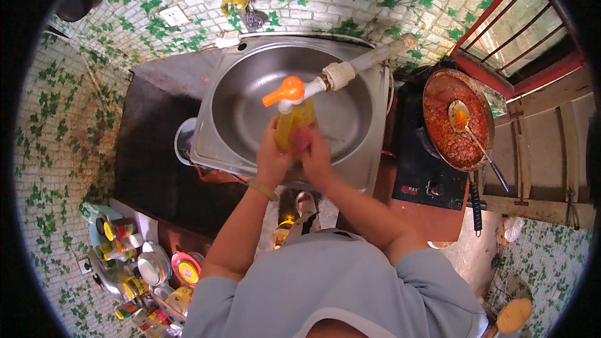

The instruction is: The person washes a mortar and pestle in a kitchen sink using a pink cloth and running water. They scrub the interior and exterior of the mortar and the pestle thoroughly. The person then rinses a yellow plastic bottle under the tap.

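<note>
Under the tap with the orange lever handle (287, 90), a yellow object (303, 115) is held over the stainless steel sink (244, 80). Motion blur hides whether it is a cloth or a container. My left hand (272, 159) grips its left side, a yellowish band around the wrist. On its right side is my right hand (318, 162), fingers at a pink-red patch (303, 138); I cannot tell if that patch is a separate thing. The tap's spout is partly covered by the handle and the yellow object.
At right, a frying pan (443, 150) of red, oily food holds a metal ladle (474, 138) and sits on a black cooktop (408, 173); its handle (475, 206) juts toward me. A pale pipe (375, 60) crosses the sink's back right. Several jars (119, 229) crowd the lower left.
</note>
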Available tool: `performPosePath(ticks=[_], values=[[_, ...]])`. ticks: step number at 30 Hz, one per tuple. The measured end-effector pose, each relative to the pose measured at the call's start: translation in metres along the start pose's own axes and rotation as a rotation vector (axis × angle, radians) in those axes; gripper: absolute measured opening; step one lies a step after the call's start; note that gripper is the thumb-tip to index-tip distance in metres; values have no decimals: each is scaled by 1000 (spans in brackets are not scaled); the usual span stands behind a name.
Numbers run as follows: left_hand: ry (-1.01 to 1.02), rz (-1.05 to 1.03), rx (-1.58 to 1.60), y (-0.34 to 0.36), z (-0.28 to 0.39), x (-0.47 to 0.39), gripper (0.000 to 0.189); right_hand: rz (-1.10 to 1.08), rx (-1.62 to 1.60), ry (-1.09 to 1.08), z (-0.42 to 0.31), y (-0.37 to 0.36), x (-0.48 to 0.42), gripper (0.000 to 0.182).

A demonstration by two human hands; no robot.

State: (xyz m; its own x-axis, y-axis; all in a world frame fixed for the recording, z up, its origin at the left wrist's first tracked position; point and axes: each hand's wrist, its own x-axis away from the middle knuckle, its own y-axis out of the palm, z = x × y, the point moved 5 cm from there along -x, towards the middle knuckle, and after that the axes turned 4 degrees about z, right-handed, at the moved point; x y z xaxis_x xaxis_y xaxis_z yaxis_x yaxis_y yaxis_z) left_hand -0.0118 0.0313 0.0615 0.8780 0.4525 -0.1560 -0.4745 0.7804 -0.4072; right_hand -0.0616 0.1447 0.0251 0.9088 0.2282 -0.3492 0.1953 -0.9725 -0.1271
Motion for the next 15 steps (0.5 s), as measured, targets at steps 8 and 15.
performPosePath(ticks=[8, 15], values=[[-16, -22, 8, 1, 1, -1, 66, -18, 133, -180, -25, -1, 1, 38], [13, -29, -31, 2, 4, -1, 65, -155, 89, -14, -21, -5, 19, 56]])
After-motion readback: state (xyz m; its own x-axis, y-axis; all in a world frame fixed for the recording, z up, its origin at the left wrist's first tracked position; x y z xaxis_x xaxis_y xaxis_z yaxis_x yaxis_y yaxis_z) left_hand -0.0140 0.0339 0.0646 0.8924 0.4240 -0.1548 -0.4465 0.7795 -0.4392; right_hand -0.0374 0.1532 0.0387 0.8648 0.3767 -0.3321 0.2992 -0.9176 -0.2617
